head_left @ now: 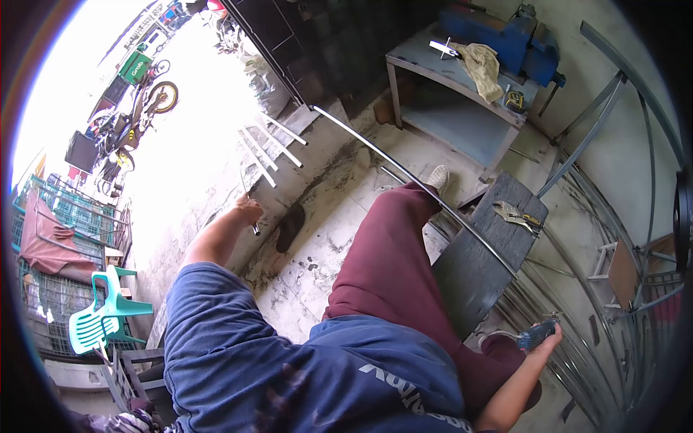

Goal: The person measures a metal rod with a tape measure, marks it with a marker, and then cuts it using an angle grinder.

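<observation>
Person in blue shirt keeping hands wide apart, each closed on something.
Steel table (422,56) standing ahead, bearing a blue vise (534,47); dark board (469,289) sitting nearer, by the right leg. Long metal tube (401,168) lying across that board, far end reaching toward the doorway; locking pliers (514,215) resting on the board too. Three short tubes (277,144) lying on the ground beyond the left hand. Right hand (548,340) curling around a dark blue tool (534,335), just beside the board; type unclear. Left hand (249,210) closing round a slim rod (256,229), one end poking out below; finger detail too small to tell.
</observation>
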{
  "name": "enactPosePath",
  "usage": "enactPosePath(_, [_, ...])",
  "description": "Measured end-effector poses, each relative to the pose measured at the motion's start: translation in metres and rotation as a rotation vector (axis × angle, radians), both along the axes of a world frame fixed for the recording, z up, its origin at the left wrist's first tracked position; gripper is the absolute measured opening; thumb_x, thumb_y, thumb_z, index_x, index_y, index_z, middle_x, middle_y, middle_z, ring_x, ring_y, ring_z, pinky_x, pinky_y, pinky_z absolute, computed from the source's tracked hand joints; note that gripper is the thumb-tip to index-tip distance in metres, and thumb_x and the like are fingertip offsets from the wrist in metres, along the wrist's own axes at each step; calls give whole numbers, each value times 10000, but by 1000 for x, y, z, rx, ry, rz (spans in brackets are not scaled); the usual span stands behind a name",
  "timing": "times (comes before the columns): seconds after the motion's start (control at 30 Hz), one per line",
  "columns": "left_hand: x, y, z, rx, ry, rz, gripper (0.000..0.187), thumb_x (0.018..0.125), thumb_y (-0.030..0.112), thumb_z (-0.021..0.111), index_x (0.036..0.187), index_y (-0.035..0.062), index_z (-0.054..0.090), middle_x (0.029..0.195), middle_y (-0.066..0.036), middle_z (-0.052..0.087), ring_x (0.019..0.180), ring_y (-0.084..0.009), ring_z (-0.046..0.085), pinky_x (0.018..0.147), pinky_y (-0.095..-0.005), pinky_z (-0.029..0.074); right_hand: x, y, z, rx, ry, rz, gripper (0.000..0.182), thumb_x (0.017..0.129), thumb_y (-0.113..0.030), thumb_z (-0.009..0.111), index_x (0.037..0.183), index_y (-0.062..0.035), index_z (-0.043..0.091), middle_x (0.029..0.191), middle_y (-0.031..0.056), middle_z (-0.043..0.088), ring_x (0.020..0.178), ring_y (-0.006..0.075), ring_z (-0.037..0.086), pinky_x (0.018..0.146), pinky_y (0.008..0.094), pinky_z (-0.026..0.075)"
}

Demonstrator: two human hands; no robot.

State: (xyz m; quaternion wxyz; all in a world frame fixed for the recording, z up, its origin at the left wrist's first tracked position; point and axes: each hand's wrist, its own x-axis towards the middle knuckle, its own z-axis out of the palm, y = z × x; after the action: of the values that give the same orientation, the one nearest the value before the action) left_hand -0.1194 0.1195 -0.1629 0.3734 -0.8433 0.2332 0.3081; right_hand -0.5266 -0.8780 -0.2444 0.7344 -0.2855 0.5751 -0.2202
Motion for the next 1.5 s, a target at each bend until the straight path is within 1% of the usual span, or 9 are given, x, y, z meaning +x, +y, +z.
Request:
enactPosePath(0.23, [15, 19, -34, -85, -327, 90, 226, 1060, 232, 657, 1256, 220, 770, 1363, 24, 734, 1484, -233, 562, 1253, -666, 371, -14, 14, 2, 34, 44, -31, 408, 954, -516, 662, 1072, -125, 647, 862, 144, 697, 721, 338, 690, 697, 474, 624])
enactPosePath(0.27, [23, 3, -22, -20, -317, 298, 463, 1140, 233, 515, 1592, 284, 602, 1690, -51, 546, 1649, -330, 381, 1288, -717, 303, -15, 12, -1, 24, 76, -32, 413, 933, -532, 688, 1076, -146, 660, 872, 139, 699, 754, 341, 694, 726, 495, 620])
enactPosePath(0.5, [82, -40, 5, -35, -332, 811, 531, 1170, 295, 505, 1700, 308, 510, 1570, -115, 687, 1479, -363, 637, 1167, -759, 431, -4, 22, -2, -1, 96, -128, 357, 945, -487, 701, 1064, -151, 698, 903, 94, 712, 814, 324, 706, 788, 500, 629])
enactPosePath(0.67, [63, -200, 168, -1262, -674, 359, 341, 1099, 214, 717, 1401, 71, 780, 1184, -150, 836, 971, -289, 809, 891, -388, 622, 10, 34, 12, 53, 50, -134, 400, 911, -476, 736, 1088, -132, 636, 886, 104, 670, 788, 361, 703, 732, 531, 625])
enactPosePath(0.87, [-86, -297, 383, -2041, -595, -996, 530, 1144, 432, 588, 1457, 14, 682, 1310, -153, 737, 1177, -293, 715, 988, -477, 558, 26, 49, 29, 38, 21, -157, 317, 927, -420, 717, 1015, -128, 631, 812, 118, 669, 724, 353, 692, 740, 535, 631])
enactPosePath(0.93, [-114, -317, 420, -2495, 36, -1186, 421, 1109, 395, 684, 1374, 70, 721, 1317, -95, 715, 1191, -238, 681, 931, -409, 546, 30, 52, 34, 64, 27, -153, 351, 917, -441, 723, 1050, -130, 630, 849, 128, 678, 764, 361, 701, 762, 549, 629])
enactPosePath(1.03, [-126, -281, 417, -1922, -1339, -1605, 301, 1108, 229, 643, 1350, 56, 690, 1324, -52, 715, 1194, -150, 670, 1008, -338, 524, 30, 52, 36, 99, 15, -152, 386, 908, -458, 731, 1076, -126, 627, 875, 137, 677, 792, 368, 707, 770, 556, 627])
enactPosePath(1.13, [-133, -315, 427, -2311, -403, -1467, 356, 1059, 200, 659, 1374, 32, 657, 1329, -68, 686, 1199, -165, 651, 1028, -342, 501, 25, 53, 42, 105, -31, -182, 386, 909, -440, 744, 1049, -103, 618, 853, 127, 664, 743, 350, 697, 746, 524, 638])
enactPosePath(1.5, [-153, -345, 441, -2474, 28, -1299, 452, 945, 144, 646, 1361, -29, 612, 1346, -123, 607, 1229, -230, 598, 1063, -369, 451, -2, 40, 35, 135, -110, -245, 378, 918, -429, 738, 1038, -96, 606, 844, 138, 674, 751, 347, 700, 753, 510, 645])
